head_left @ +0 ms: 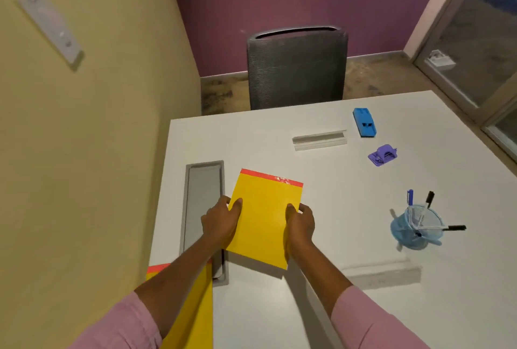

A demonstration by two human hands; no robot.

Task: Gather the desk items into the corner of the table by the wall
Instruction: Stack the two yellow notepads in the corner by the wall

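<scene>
Over the left-centre of the white table [307, 306], both hands are out in front of me, forearms reaching fwd from pink sleeves [372, 320]. L hand [221, 220] sits on the left edge of the yellow pad [264, 220], thumb on top, fingers curled round the edge & under. R hand [300, 223] mirrors it on the right edge, thumb on top, fingers wrapped behind. So both grips are closed on the pad, one per long side, approx. mid-length.

Pad lies between the two hands, orange-red strip at its far end, slightly skewed w/ the far end tilted right. Its near edge throws a shadow on the table, so that end looks raised; can't tell if the far end touches.

Just left of the pad is a grey recessed tray [202, 195] in the tabletop; the L hand overlaps its right rim. A 2nd yellow pad [193, 315] lies near the bottom-left, by the yellowish wall [98, 125], partly under my L forearm.

Well apart on the right side: blue mesh pen cup [416, 230] w/ pens, purple punch [382, 154], blue stapler-like item [364, 122], clear strip [319, 140], another clear piece [383, 274] near my R forearm. Grey chair [296, 69] stands at the far edge.
</scene>
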